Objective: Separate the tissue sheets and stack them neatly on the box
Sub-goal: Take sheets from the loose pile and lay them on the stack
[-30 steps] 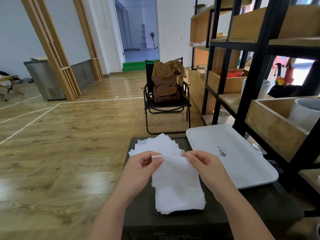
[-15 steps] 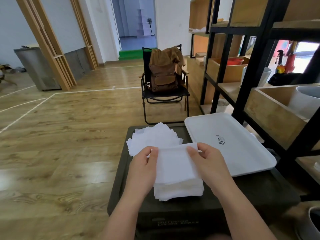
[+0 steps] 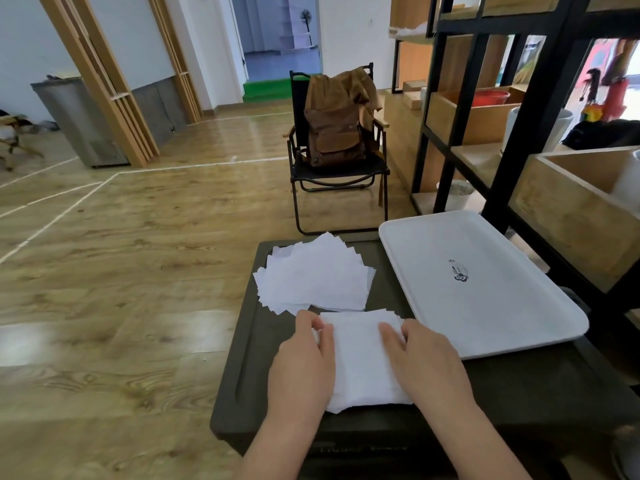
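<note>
A thick stack of white tissue sheets (image 3: 362,365) lies on the near part of the dark green box (image 3: 247,362). My left hand (image 3: 303,370) covers the stack's left side and pinches its far left corner between thumb and fingers. On the right side rests my right hand (image 3: 427,363), with its thumb on top of the sheets and its fingers curled at the far right edge. Just beyond, a fanned pile of separated tissue sheets (image 3: 311,278) lies on the far part of the box.
A white tray (image 3: 485,306) with a small black print sits on the box's right side. A black metal shelf with wooden crates (image 3: 571,209) stands close on the right. Behind the box is a folding chair holding a brown backpack (image 3: 334,133).
Both hands have come down with the lifted sheet, which now lies flat on the near stack. The view has tilted downward and the stack looks squarer.
</note>
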{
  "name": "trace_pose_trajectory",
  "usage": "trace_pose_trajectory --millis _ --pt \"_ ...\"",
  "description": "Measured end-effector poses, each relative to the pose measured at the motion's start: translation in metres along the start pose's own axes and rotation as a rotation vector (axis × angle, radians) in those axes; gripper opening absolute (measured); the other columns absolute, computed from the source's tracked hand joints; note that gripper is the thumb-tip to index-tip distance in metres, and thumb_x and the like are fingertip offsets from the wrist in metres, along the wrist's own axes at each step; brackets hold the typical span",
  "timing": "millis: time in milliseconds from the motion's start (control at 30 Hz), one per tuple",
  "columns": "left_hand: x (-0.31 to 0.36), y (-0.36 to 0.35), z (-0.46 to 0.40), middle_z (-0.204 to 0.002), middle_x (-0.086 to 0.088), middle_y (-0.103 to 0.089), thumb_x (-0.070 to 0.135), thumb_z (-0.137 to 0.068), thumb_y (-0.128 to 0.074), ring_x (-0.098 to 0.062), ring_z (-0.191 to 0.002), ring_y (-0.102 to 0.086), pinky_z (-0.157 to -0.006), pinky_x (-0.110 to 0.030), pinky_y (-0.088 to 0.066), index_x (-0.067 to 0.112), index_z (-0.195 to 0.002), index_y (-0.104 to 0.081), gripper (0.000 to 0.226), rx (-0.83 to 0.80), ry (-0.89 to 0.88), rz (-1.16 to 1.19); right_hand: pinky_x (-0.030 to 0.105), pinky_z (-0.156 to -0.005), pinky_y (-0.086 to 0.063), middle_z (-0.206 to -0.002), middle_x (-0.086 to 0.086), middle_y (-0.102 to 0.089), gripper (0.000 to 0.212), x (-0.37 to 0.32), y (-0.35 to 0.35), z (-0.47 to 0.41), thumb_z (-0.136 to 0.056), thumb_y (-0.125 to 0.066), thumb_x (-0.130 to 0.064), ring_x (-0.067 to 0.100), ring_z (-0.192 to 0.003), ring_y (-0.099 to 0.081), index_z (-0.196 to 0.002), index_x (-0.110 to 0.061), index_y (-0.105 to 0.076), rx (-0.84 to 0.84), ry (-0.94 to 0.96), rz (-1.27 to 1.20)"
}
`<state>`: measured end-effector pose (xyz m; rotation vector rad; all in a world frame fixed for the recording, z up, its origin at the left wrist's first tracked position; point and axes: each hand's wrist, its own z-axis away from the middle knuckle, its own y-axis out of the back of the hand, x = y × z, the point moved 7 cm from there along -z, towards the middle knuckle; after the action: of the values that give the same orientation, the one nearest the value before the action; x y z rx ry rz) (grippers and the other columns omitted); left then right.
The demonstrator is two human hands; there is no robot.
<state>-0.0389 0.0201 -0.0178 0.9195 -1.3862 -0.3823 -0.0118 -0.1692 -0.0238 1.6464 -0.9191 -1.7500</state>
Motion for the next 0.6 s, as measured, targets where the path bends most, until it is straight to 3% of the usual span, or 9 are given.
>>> trace_pose_trajectory --millis 133,200,267,333,433,500,600 --pt "-0.003 0.004 -0.005 -0.059 0.006 -0.05 0.052 -0.097 -0.041 -0.007 -0.05 -0.047 -0.044 -0.025 -0.027 0.034 -0.088 -0.032 0.022 -0.005 -0.021 -0.171 0.027 -0.05 -0.032 -0.064 -0.006 -0.046 0.043 0.002 -0.004 -0.001 -0.096 -0.038 -0.054 0.012 -0.059 -0.044 -0.066 -0.024 -0.03 -0.014 -0.017 0.014" --pt "-0.003 0.014 -0.022 -0.061 0.009 -0.054 0.055 -0.091 -0.05 -0.003 -0.055 -0.051 -0.047 -0.023 -0.03 0.035 -0.084 -0.038 0.025 0.016 -0.043 -0.21 0.029 -0.053 -0.035 -0.068 -0.005 -0.049 0.041 0.001 -0.004 -0.001 -0.097 -0.036 -0.054 0.014 -0.063 -0.048 -0.068 -0.025 -0.03 -0.022 -0.025 0.028" --pt "-0.004 0.025 -0.049 -0.071 0.013 -0.06 0.044 -0.089 -0.061 -0.001 -0.065 -0.055 -0.054 -0.019 -0.035 0.038 -0.083 -0.048 0.016 0.05 -0.103 -0.144 0.028 -0.052 -0.034 -0.069 -0.006 -0.05 0.039 -0.003 -0.004 -0.001 -0.098 -0.034 -0.053 0.012 -0.062 -0.048 -0.069 -0.027 -0.028 -0.015 -0.019 0.053" --pt "-0.004 0.025 -0.078 -0.1 0.015 -0.065 0.025 -0.09 -0.065 -0.003 -0.088 -0.057 -0.073 -0.021 -0.044 0.036 -0.1 -0.057 0.017 0.018 -0.206 -0.109 0.025 -0.048 -0.03 -0.068 -0.007 -0.048 0.039 -0.005 -0.003 0.0 -0.098 -0.033 -0.052 0.008 -0.059 -0.043 -0.069 -0.027 -0.025 -0.003 -0.01 0.071" --pt "-0.012 0.003 -0.106 -0.131 0.016 -0.055 0.013 -0.088 -0.061 -0.008 -0.119 -0.051 -0.098 -0.026 -0.044 0.033 -0.132 -0.051 0.05 -0.213 -0.244 -0.156 0.028 -0.051 -0.032 -0.068 -0.006 -0.048 0.039 -0.005 -0.004 0.001 -0.099 -0.033 -0.052 0.01 -0.06 -0.044 -0.07 -0.027 -0.026 -0.017 -0.013 0.064" --pt "-0.02 -0.011 -0.113 -0.137 0.016 -0.052 0.012 -0.085 -0.058 -0.008 -0.127 -0.046 -0.097 -0.021 -0.037 0.032 -0.139 -0.047 0.059 -0.306 -0.256 -0.174 0.029 -0.053 -0.034 -0.068 -0.006 -0.048 0.037 -0.005 -0.004 0.002 -0.098 -0.032 -0.052 0.01 -0.06 -0.045 -0.071 -0.027 -0.026 -0.019 -0.008 0.058" --pt "-0.026 -0.017 -0.118 -0.137 0.016 -0.054 0.015 -0.086 -0.058 -0.005 -0.128 -0.044 -0.096 -0.016 -0.031 0.031 -0.135 -0.055 0.052 -0.27 -0.317 -0.172 0.026 -0.051 -0.033 -0.067 -0.008 -0.048 0.036 -0.006 -0.005 0.002 -0.098 -0.031 -0.053 0.008 -0.059 -0.044 -0.072 -0.028 -0.025 -0.015 0.01 0.069"
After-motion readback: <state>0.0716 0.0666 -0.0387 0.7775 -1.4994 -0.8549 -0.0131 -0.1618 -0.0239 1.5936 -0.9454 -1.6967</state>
